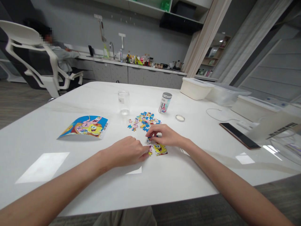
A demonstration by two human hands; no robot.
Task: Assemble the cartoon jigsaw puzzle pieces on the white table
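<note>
Bare forearms stretch in from the lower corners of my view, over the white tabletop. I see the left hand with its fingers curled under and its thumb at the small joined puzzle patch; whether it grips a piece, I cannot tell. The right hand bends over the patch's upper edge, fingertips drawn close together, but I cannot make out anything between them. Loose pieces lie heaped just beyond. Off to the left I have a curved picture sheet; farther back stand a clear jar and a printed can.
</note>
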